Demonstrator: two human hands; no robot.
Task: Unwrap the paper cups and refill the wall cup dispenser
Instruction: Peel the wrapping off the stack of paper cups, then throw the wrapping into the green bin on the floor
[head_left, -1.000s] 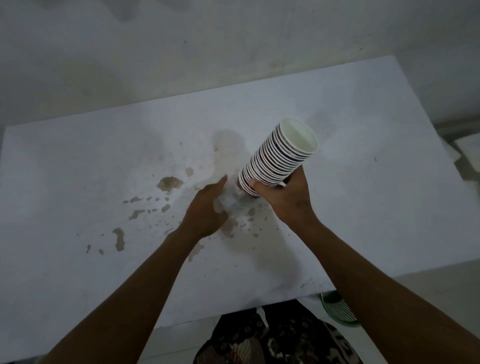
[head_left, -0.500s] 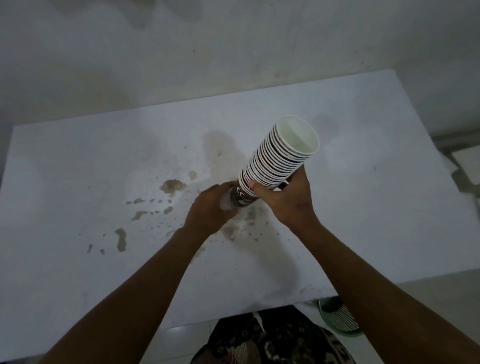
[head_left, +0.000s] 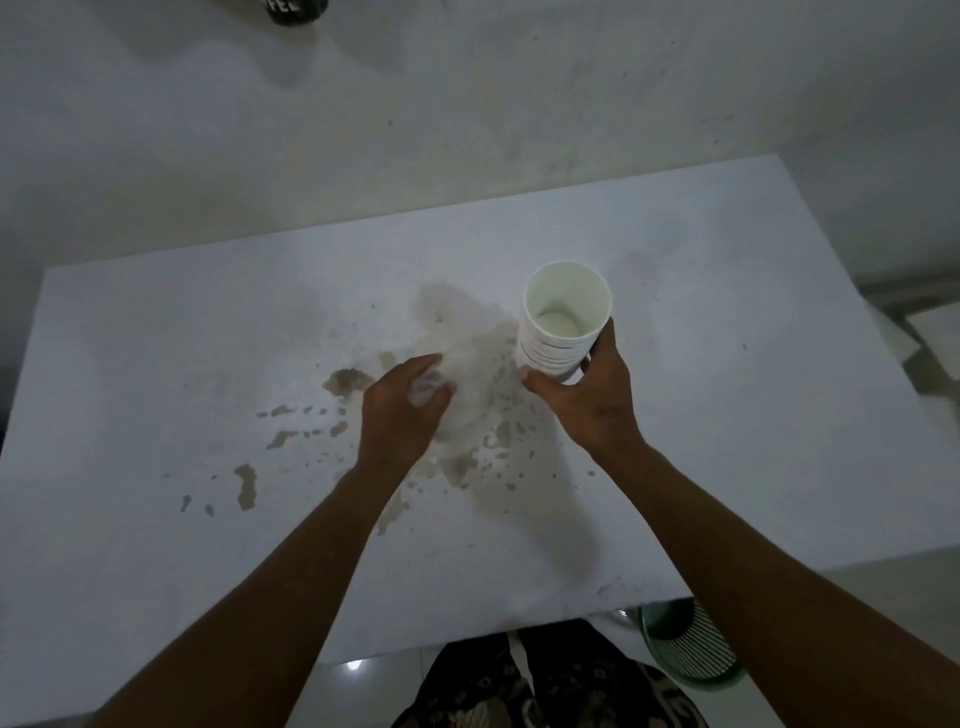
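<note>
A stack of white paper cups (head_left: 563, 325) stands upright above the white table (head_left: 156, 364), mouth facing me. My right hand (head_left: 587, 400) grips the stack from the near right side. My left hand (head_left: 402, 408) is closed on a clear plastic wrapper (head_left: 462, 379), which trails loose to the left of the stack over the stained patch of the table. At the top edge of the frame a dark object (head_left: 293, 8) hangs on the wall; only its lower end shows.
Brown stains (head_left: 291, 436) spot the table around my hands. A green wire basket (head_left: 691, 654) stands on the floor below the table's near right edge. The wall rises just behind the table. Pale objects (head_left: 930, 338) lie at the far right.
The cup stack has swung from tilted to upright. The wrapper has come off its lower end and is in my left hand, which moved left. The camera has tipped upward.
</note>
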